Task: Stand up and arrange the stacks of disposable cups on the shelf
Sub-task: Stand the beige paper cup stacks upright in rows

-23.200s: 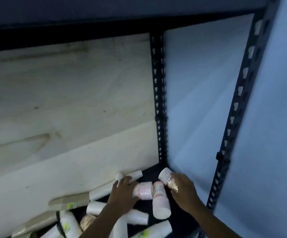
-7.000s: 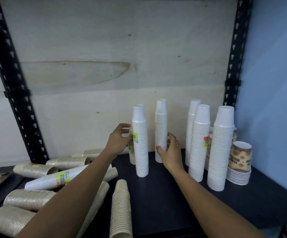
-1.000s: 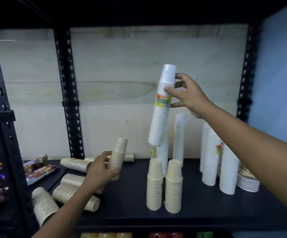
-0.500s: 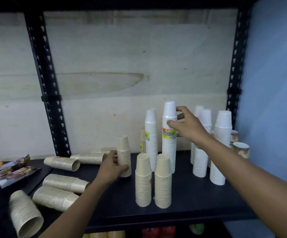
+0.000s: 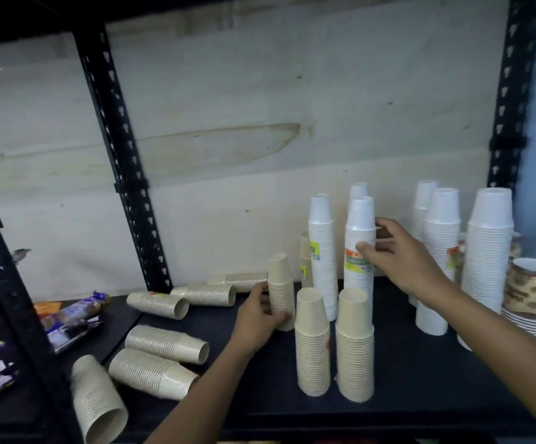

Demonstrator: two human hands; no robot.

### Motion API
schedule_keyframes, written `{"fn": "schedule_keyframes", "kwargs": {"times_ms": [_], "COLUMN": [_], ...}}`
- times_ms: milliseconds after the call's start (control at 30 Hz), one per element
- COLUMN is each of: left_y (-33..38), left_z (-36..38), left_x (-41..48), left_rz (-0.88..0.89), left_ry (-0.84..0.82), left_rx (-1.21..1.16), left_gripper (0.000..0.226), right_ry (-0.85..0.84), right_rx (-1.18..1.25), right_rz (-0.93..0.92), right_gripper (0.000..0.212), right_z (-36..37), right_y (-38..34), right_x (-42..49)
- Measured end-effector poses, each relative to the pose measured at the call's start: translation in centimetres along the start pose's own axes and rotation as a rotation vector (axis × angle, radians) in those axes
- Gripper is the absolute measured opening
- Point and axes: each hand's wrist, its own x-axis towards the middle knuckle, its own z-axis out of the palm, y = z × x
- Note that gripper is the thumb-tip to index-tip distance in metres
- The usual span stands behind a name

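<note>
Our left grip (image 5: pixel 260 315) curls round an upright beige stack (image 5: pixel 280 283); our right grip (image 5: pixel 401 261) pinches a white stack (image 5: pixel 358 225) on the shelf (image 5: pixel 420 379).

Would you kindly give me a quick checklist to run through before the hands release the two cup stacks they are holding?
1. Left hand grip round the beige stack: ok.
2. Beige stack upright on the shelf: ok.
3. Right hand pinches the labelled white stack: ok.
4. Its base seated on the shelf: cannot tell, hidden behind the front beige stacks.
5. Every stack standing: not ok, lying beige stacks are at left.
</note>
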Motion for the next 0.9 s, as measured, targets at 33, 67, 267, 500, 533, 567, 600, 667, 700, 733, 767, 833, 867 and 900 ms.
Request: {"fn": "schedule_keyframes", "kwargs": {"times_ms": [33,67,267,500,533,567,600,667,700,733,767,833,867,900], "left_y": [-0.1,-0.1,0.8,2.4,2.6,2.8,2.9,3.3,3.5,3.7,3.9,4.1,4.1,4.1], "left_z": [0.1,0.2,-0.6,-5.4,-6.2,-7.0,-7.8,-9.3,-10.0,-10.7,-11.4,-13.0,-13.8,-14.6], "left_x": [0.0,-0.1,-1.5,-3.7,-4.1,-4.5,-4.8,-5.5,-5.8,-6.1,-6.5,-7.3,-7.7,-8.0], "left_rz": [0.002,0.004,0.004,-0.027,-0.027,-0.030,-0.032,-0.036,-0.041,-0.044,-0.045,-0.038,-0.039,-0.041], "left_ry": [0.003,0.006,-0.046,0.021,0.027,0.037,0.050,0.088,0.110,0.129,0.146,0.179,0.202,0.234], "left_rx": [-0.004,-0.007,0.060,0.138,0.145,0.156,0.171,0.195,0.193,0.179,0.165,0.163,0.160,0.143], "left_gripper": [0.068,0.068,0.085,0.094,0.091,0.088,0.085,0.082,0.079,0.075,0.070,0.061,0.056,0.053], "right_ry": [0.000,-0.001,0.000,-0.084,-0.090,-0.089,-0.082,-0.074,-0.066,-0.050,-0.023,0.046,0.093,0.153], "right_rx": [-0.002,-0.001,0.066,0.042,0.043,0.038,0.029,0.021,0.026,0.041,0.036,0.015,0.006,-0.004], "right_rz": [-0.006,-0.010,0.007,0.073,0.072,0.071,0.066,0.060,0.051,0.036,0.025,0.016,0.004,-0.012], "right_gripper": [0.054,0.055,0.063,0.065,0.064,0.066,0.071,0.087,0.094,0.099,0.102,0.100,0.097,0.093], "right_z": [0.0,-0.1,-0.6,-0.5,-0.5,-0.5,-0.6,-0.7,-0.7,-0.8,-1.0,-1.7,-2.1,-2.5], "right_y": [0.1,0.2,1.0,0.0,0.0,-0.2,-0.3,-0.9,-1.3,-1.6,-2.0,-3.0,-3.6,-4.4], "right_x": [0.0,0.0,-0.6,-0.7,-0.8,-0.9,-1.0,-1.2,-1.3,-1.2,-1.1,-0.8,-0.8,-0.9]}}
